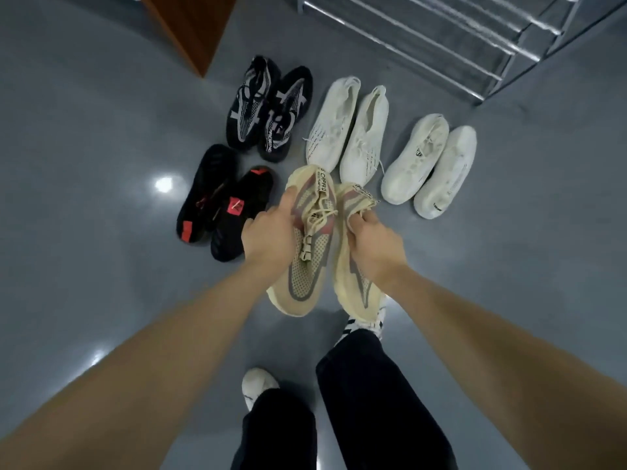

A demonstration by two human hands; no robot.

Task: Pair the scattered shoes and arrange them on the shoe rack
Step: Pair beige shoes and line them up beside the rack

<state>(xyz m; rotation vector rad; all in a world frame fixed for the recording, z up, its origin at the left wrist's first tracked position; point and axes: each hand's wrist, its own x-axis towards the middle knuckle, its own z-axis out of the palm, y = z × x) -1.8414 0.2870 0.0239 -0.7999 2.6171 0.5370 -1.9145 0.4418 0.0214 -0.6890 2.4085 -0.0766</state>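
My left hand [269,232] grips one beige knit sneaker [302,276] by its collar. Beside it, my right hand [375,245] holds the matching beige sneaker [349,283] at its opening. Both are held side by side above the grey floor, toes toward me. On the floor beyond lie four pairs: black shoes with red patches [220,201], black-and-grey knit shoes [268,110], white knit shoes [349,127] and cream sneakers [429,164]. The metal shoe rack [441,39] stands at the top right with bare shelves.
A brown wooden panel [190,25] stands at the top left behind the shoes. My legs in dark trousers [359,395] and white socks [256,385] are at the bottom. Grey glossy floor [101,147] surrounds everything.
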